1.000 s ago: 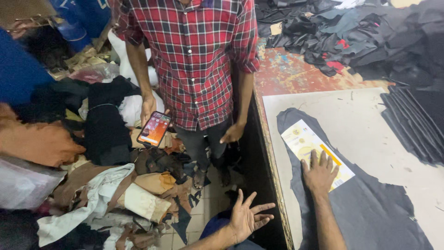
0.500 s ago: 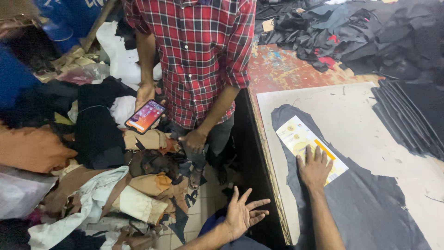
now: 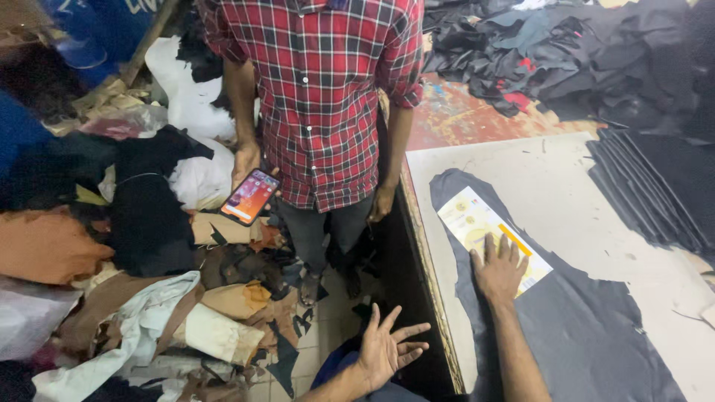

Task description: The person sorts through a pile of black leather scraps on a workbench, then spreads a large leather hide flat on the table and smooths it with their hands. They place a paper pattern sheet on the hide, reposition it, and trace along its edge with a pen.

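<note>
My right hand (image 3: pixel 497 269) lies flat, fingers spread and grasping nothing, pressing the lower end of a white-and-yellow paper template (image 3: pixel 488 231) onto the black leather sheet (image 3: pixel 588 327) at the 4 o'clock part of the counter (image 3: pixel 551 179). My left hand (image 3: pixel 386 350) hangs off the counter's edge at 6 o'clock, palm up, grip released and empty. At 12 o'clock a person in a red plaid shirt (image 3: pixel 320 97) holds a lit phone (image 3: pixel 250 196) over the floor scraps (image 3: pixel 186 313).

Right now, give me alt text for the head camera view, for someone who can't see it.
The right hand presses flat on a yellow and white card lying on dark leather on a cutting table; the left hand hangs open beside the table. A person in a red checked shirt stands opposite holding a phone.
</note>
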Motion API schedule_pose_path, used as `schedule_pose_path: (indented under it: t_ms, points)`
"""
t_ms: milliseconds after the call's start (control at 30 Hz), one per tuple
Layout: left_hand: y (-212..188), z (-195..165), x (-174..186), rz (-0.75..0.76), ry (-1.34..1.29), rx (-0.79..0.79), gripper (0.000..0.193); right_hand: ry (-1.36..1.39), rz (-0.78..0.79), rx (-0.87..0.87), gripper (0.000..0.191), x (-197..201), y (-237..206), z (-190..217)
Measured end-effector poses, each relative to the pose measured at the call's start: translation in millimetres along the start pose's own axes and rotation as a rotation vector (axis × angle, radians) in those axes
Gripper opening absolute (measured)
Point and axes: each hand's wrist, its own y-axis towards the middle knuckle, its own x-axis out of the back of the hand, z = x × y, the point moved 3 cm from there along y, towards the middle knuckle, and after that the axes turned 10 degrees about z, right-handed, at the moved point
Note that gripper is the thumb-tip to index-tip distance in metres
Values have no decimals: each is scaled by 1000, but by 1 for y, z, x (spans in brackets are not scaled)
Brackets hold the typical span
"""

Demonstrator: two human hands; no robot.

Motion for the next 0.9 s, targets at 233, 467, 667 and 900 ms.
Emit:
schedule_pose_path:
  t_ms: [233, 467, 667, 900]
  points:
    - [0, 3, -4, 3, 23, -8, 99, -15, -10, 5, 69, 1, -5, 1]
    - [-3, 2, -15, -54, 49, 31, 100, 14, 2, 18, 68, 8, -6, 3]
    - [0, 3, -17, -37, 74, 32, 100, 21, 17, 8, 68, 12, -7, 5]
    - [3, 6, -12, -30, 89, 34, 100, 13, 32, 3, 70, 10, -5, 4]
